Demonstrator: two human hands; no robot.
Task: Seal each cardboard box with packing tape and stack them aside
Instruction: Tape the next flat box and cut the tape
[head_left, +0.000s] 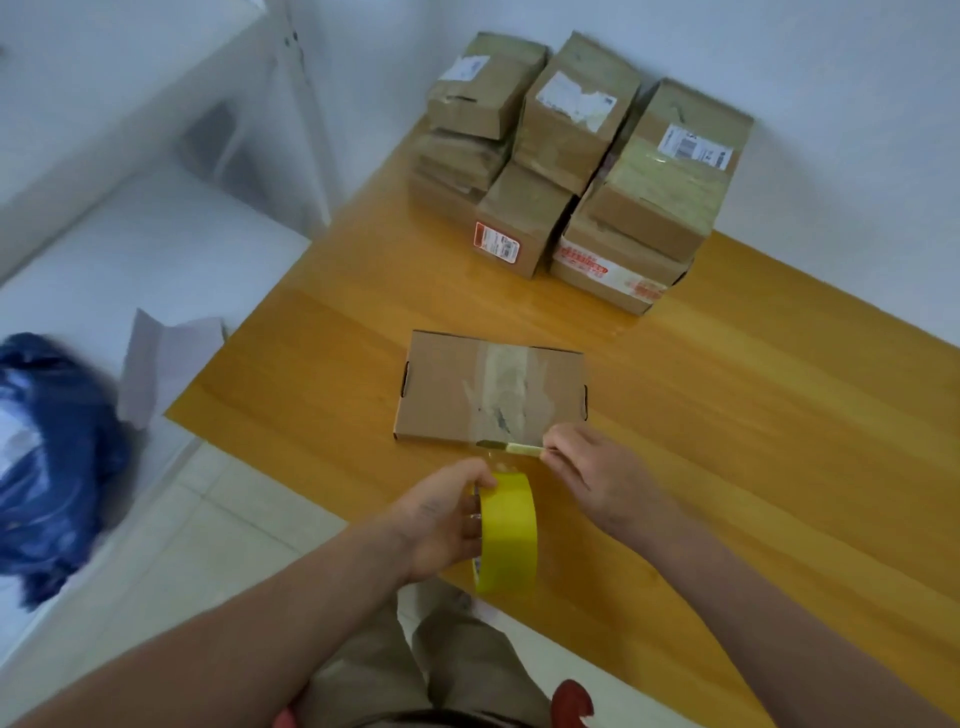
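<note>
Yellow tape roll (506, 530) sits upright in your left hand (441, 519), fingers curled into the core and thumb over the rim. It is held just short of the box's near edge, probably to keep the free strip tight. Your right hand (587, 467) pinches a small pale-handled cutter (511, 447), its blade pointing toward the roll and lying at that near edge. The cardboard box (447, 389) lies flat on the wooden table (727, 415) directly ahead of both grips, with a clear tape strip (506, 384) across its top. Cutting appears to be the step in hand. Mind your left thumb, which is near the blade. Beyond the box, a stretch of tabletop leads to the stacked boxes (571, 171), and more lies right of the cutter hand, giving room to slide the box away
</note>
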